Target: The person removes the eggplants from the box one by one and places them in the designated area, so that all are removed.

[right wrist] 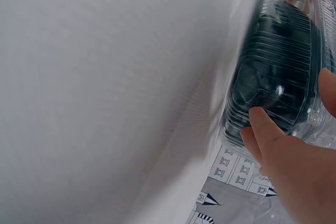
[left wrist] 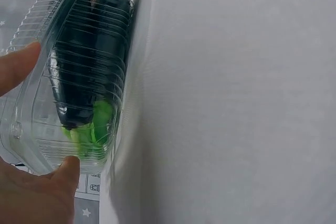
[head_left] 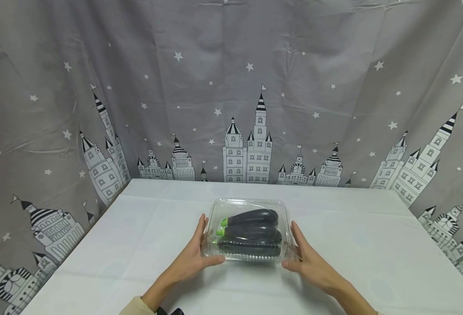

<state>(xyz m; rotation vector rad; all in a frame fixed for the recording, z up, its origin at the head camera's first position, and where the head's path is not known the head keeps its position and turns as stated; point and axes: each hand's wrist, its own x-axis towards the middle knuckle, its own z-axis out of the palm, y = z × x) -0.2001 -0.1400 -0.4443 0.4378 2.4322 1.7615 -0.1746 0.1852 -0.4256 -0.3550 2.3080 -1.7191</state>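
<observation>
Head view: one clear plastic container (head_left: 251,201) was held over the middle of the white table (head_left: 357,240) — contact with the tabletop could not be told. Three dark eggplants (head_left: 251,232) were seen packed inside, laid side by side, green stem ends (head_left: 220,232) pointed left. Left end was gripped between thumb and fingers of the left hand (head_left: 192,259), right end likewise by the right hand (head_left: 312,267) — both thumbs placed along the near side.
</observation>
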